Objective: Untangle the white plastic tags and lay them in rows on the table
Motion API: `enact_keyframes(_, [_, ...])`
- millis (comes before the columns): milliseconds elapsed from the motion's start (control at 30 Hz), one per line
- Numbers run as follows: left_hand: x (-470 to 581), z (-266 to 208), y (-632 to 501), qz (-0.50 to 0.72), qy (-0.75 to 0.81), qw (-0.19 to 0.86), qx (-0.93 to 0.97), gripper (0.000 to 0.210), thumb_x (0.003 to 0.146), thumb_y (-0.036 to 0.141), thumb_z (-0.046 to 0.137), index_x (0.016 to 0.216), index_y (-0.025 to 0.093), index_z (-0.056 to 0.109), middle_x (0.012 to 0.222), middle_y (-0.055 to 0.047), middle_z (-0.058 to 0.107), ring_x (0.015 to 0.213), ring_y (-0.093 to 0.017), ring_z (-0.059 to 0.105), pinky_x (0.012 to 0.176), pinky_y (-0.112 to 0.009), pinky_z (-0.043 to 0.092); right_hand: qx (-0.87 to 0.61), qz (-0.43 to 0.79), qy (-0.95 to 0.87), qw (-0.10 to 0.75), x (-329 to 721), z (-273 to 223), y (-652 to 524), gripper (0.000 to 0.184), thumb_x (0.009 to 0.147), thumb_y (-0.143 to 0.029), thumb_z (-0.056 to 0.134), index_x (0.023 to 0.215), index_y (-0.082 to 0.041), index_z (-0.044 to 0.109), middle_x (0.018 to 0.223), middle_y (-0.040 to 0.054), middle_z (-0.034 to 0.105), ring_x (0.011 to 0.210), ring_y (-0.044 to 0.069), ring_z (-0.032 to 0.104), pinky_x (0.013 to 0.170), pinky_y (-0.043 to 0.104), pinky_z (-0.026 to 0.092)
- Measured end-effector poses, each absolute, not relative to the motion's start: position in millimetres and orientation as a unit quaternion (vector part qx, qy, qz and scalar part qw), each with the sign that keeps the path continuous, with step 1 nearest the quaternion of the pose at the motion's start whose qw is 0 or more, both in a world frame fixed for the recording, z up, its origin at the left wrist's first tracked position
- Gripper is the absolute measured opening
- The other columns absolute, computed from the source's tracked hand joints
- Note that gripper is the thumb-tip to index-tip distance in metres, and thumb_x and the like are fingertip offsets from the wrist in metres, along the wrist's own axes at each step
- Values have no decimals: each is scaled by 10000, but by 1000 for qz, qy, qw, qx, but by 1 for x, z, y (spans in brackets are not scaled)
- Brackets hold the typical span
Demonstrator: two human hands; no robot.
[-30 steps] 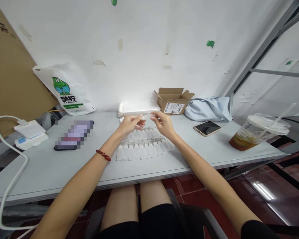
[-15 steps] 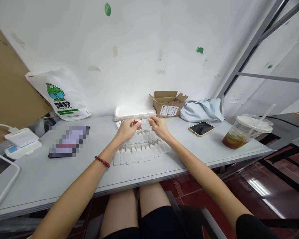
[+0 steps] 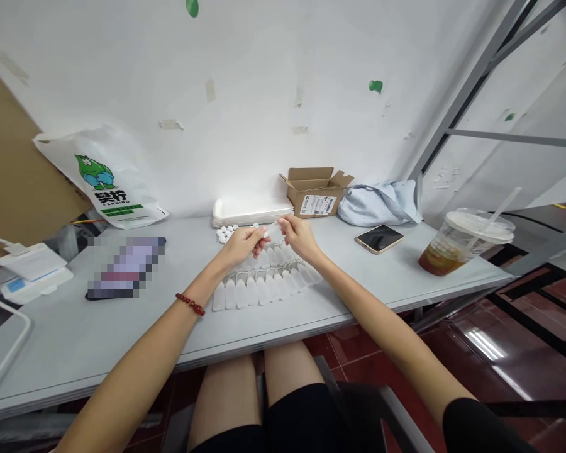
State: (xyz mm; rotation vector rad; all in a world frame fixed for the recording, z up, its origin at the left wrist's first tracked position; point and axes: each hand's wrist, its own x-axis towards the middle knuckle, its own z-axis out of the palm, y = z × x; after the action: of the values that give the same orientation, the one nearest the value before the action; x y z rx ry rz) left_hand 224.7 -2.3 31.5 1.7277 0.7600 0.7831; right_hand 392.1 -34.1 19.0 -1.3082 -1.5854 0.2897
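Note:
My left hand point(image 3: 243, 246) pinches one end of a small frosted plastic piece point(image 3: 272, 229) over the middle of the table. The fingers of my right hand point(image 3: 302, 239) are closed at its other end. The piece is tilted, its right end higher, and fingers partly cover it. Below both hands, rows of similar frosted plastic pieces point(image 3: 263, 290) with rounded ends lie side by side, with thin white loops at their upper ends. Part of the back row is hidden by my hands. A small pile of white round pieces point(image 3: 225, 233) lies just behind my left hand.
Against the wall stand a stack of flat white trays point(image 3: 249, 210), an open cardboard box point(image 3: 318, 204) and a light blue cloth bag point(image 3: 382, 204). A phone point(image 3: 380, 239) and a drink cup point(image 3: 446, 245) are at right. Leftward are a pixelated phone point(image 3: 127, 267), white chargers point(image 3: 35, 270) and a plastic bag point(image 3: 108, 182).
The held piece has gone from nearly level to tilted, right end up. My left hand has turned and lowered slightly, uncovering more of the white round pieces. The view has shifted a little.

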Motion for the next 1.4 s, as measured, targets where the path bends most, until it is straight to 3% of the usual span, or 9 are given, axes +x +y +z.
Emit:
enact_keyframes(167, [221,34,0,337,291,488,750,470,747,587,599,560,170,490,517,25,449,487,-97,478,494,-245,434,-553,125,-637,523,387,21,-37,336,935,-422,383,757,-183,538,632,-12,516,557,107,520,565,217,391])
enact_keyframes(333, [218,36,2,363,315,406,777,408,697,554,668,646,163,568,565,24,509,542,-108,499,536,-242,433,-562,171,-618,523,384,21,-36,333,927,-409,416,693,-188,500,578,-35,481,457,89,490,525,219,395])
enact_keyframes(467, [215,33,8,349,339,405,774,397,680,543,680,642,154,606,602,2,565,573,-117,512,560,-246,431,-558,223,-595,533,382,18,-34,327,913,-408,434,676,-189,485,585,-32,514,403,79,458,477,227,386])
enact_keyframes(600, [202,29,24,356,370,407,756,386,723,533,608,730,152,672,735,-48,663,640,-146,558,597,-266,453,-543,214,-589,559,390,13,-26,273,884,-424,467,765,-186,530,667,-5,601,484,95,482,511,233,405])
enact_keyframes(733, [189,23,40,376,425,287,772,238,677,385,597,698,167,689,756,-61,702,721,-194,595,680,-302,460,-560,138,-557,597,419,5,-11,222,851,-404,495,865,-189,548,754,18,633,637,135,551,624,266,457])
enact_keyframes(833, [184,17,47,328,438,202,812,165,633,293,584,661,186,707,758,-56,716,737,-214,599,730,-325,452,-610,102,-525,585,446,-3,0,161,803,-338,540,857,-187,555,795,32,634,688,155,568,680,299,474])
enact_keyframes(1000, [181,6,55,272,420,135,855,244,660,344,578,763,215,759,758,-50,713,777,-233,589,752,-338,439,-676,89,-498,536,472,-14,7,153,727,-250,600,857,-172,580,844,47,655,727,166,579,750,324,475])
enact_keyframes(1200, [181,-6,62,268,414,124,861,308,704,409,561,832,227,773,724,-48,681,766,-223,571,722,-314,427,-700,108,-491,508,478,-22,10,153,710,-189,614,859,-156,610,848,58,656,798,174,591,793,329,482])
enact_keyframes(1400, [186,-8,67,256,406,134,867,292,701,383,567,825,217,771,699,-49,666,739,-221,566,716,-309,420,-684,169,-485,518,479,-27,15,223,709,-131,585,927,-122,626,816,58,667,702,142,598,662,285,513])
